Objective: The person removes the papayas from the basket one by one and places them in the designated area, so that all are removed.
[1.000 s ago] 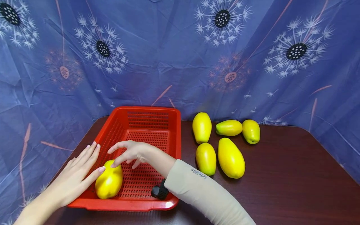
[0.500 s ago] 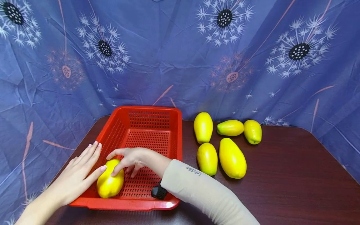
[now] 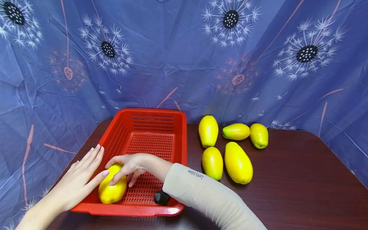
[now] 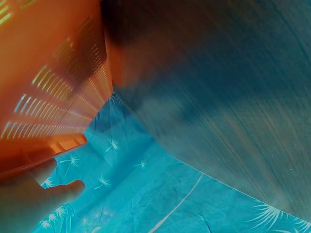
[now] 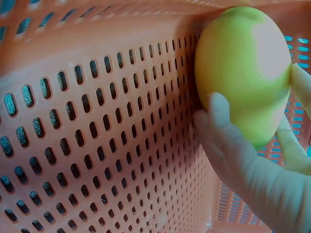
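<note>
A yellow papaya (image 3: 111, 193) lies in the near left corner of the red plastic basket (image 3: 135, 210). My right hand (image 3: 127, 167) reaches in from the right and grips the papaya's far end. In the right wrist view the thumb and fingers (image 5: 228, 128) curl round the papaya (image 5: 243, 63) from both sides, close beside the perforated basket surface. My left hand (image 3: 81, 179) rests on the basket's left rim with straight fingers, its thumb overlapping the papaya's edge in the head view. The left wrist view shows the basket's outer side (image 4: 58, 87) and part of that hand (image 4: 41, 196).
Right of the basket, several more papayas (image 3: 238, 163) lie loose on the dark brown table (image 3: 302, 179). A blue dandelion-print cloth (image 3: 172, 64) hangs behind the table and along its left side. The black wrist camera (image 3: 162, 198) sits over the basket's near right corner.
My right hand has lowered from above the papaya, and its fingers have closed round it. The left hand stays on the basket rim. The head view has shifted slightly.
</note>
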`<state>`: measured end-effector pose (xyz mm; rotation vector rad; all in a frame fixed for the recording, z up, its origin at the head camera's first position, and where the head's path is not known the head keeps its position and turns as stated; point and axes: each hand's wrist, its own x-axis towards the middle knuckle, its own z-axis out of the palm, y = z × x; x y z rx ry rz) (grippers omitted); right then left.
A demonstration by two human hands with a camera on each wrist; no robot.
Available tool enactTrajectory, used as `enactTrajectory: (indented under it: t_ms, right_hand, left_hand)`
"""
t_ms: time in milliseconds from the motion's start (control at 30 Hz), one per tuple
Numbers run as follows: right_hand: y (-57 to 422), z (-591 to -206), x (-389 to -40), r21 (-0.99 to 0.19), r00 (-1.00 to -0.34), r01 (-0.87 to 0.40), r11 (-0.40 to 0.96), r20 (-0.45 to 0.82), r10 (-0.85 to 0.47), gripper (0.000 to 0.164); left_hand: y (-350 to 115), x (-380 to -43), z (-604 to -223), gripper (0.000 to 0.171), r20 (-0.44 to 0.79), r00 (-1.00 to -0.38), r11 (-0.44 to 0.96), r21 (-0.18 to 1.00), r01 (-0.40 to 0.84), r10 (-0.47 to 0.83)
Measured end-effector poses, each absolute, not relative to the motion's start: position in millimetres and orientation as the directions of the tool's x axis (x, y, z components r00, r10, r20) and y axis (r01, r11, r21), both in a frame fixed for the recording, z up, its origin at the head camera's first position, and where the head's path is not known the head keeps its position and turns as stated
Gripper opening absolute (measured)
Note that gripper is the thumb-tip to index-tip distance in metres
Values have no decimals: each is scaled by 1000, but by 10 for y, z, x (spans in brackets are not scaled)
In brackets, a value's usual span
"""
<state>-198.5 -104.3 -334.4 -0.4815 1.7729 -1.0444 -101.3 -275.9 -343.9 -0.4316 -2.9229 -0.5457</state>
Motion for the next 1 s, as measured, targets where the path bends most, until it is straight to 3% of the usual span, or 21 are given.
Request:
enactTrajectory:
  t_ms: [1000]
  right_hand:
    - [-1043,-3326,-1943,-856,-446,65,512,-484,-753,41]
  left_hand:
    - [-2773,-1006,-3497,73,190,-948,890,336,308,256]
